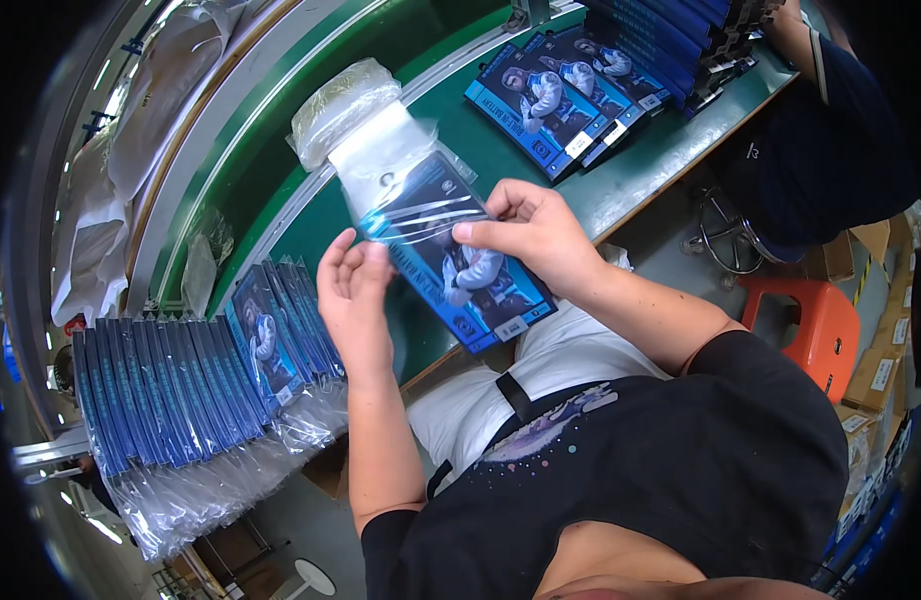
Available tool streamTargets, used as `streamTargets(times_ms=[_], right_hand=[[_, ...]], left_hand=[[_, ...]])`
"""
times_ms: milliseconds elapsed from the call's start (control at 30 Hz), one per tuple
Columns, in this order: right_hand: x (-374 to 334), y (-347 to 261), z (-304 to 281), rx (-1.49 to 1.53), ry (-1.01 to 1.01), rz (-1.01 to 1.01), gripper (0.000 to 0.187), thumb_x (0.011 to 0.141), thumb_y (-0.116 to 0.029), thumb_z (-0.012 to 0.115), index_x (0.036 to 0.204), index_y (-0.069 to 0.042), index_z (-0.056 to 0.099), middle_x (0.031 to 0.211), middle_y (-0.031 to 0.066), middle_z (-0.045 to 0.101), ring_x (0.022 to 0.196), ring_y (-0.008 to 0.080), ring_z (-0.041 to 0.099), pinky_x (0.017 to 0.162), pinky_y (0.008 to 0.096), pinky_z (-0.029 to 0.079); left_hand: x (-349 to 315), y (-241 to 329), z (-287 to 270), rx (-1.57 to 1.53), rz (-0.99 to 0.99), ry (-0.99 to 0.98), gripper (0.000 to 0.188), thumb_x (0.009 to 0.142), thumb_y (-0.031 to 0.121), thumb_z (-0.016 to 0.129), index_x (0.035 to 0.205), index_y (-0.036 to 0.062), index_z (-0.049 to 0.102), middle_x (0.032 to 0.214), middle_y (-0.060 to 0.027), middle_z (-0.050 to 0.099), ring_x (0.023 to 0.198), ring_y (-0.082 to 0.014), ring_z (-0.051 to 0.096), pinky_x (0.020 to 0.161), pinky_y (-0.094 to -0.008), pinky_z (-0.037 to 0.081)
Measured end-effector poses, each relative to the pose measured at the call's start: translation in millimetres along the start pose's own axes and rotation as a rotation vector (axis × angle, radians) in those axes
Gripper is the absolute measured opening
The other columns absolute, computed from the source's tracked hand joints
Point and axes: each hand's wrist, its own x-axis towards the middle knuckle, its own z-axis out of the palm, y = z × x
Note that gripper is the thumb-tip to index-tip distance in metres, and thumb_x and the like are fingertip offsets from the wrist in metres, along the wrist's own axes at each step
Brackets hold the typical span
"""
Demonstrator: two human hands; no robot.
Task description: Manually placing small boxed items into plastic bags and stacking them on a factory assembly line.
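The thin, flat, dark blue card box (459, 262) is tilted over the long green table (316, 225), and its long side runs from far left to near right. The right hand (541, 235) grips its right edge, thumb on the front. The left hand (356, 295) is by its left edge; I can't tell if it pinches the shiny, clear plastic film (421, 222) over the box's far part

Long, flat green surface (621, 182), slightly glossy nr the person's R. On it, L to R: bunched pile of clear, crinkly plastic bags (347, 108), abt ctr; overlapping flat blue-and-black printed boxes (543, 112); tall stack of thin dark-blue boxes (671, 48) just beside 'em. Upright row of film-wrapped blue boxes (171, 390) at far L, base hidden.
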Motion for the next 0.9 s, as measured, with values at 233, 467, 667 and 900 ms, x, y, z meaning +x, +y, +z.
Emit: streamTargets(times_ms=[233, 467, 667, 900], right_hand=[[-8.1, -16.3, -1.1, -0.442, -0.408, 0.034, 0.054, 0.074, -0.018, 0.081, 0.117, 0.002, 0.056, 0.078, 0.0021, 0.061, 0.071, 0.0067, 0.057, 0.062, 0.0227, 0.047], [-6.7, -42.4, 8.8, -0.661, -0.288, -0.435, 0.085, 0.071, -0.002, 0.072, 0.143, -0.008, 0.029, 0.100, 0.0154, 0.064, 0.088, 0.0232, 0.065, 0.080, 0.0340, 0.052], [-20.2, -65.8, 11.1, -0.637, -0.114, -1.114, 0.027, 0.071, 0.011, 0.060, 0.096, 0.000, 0.064, 0.090, 0.0128, 0.065, 0.072, 0.0235, 0.063, 0.062, 0.0346, 0.050], [-23.6, -22.9, 50.9, -0.606, -0.638, -0.880, 0.026, 0.080, -0.013, 0.064, 0.105, -0.006, 0.059, 0.083, 0.0106, 0.057, 0.077, 0.0300, 0.058, 0.068, 0.0400, 0.047]], left_hand=[[6.8, 9.7, -2.4, -0.494, -0.244, -0.072, 0.029, 0.092, 0.017, 0.056, 0.114, -0.0017, 0.057, 0.109, -0.0134, 0.065, 0.099, -0.0255, 0.064, 0.090, -0.0403, 0.051], [-43.8, 22.1, 29.8, -0.509, -0.394, -0.278, 0.036, 0.091, 0.013, 0.059, 0.121, -0.0055, 0.050, 0.118, -0.0167, 0.059, 0.109, -0.0308, 0.059, 0.092, -0.0492, 0.050], [-53.7, 36.0, 7.9, -0.350, -0.227, -0.428, 0.060, 0.097, 0.039, 0.047, 0.131, -0.0089, 0.039, 0.130, -0.0222, 0.051, 0.121, -0.0352, 0.051, 0.101, -0.0475, 0.042], [-62.8, 55.8, 3.2, -0.228, -0.356, -0.139, 0.055, 0.096, 0.027, 0.047, 0.139, -0.0036, 0.034, 0.131, -0.0189, 0.051, 0.118, -0.0249, 0.053, 0.097, -0.0372, 0.044]])
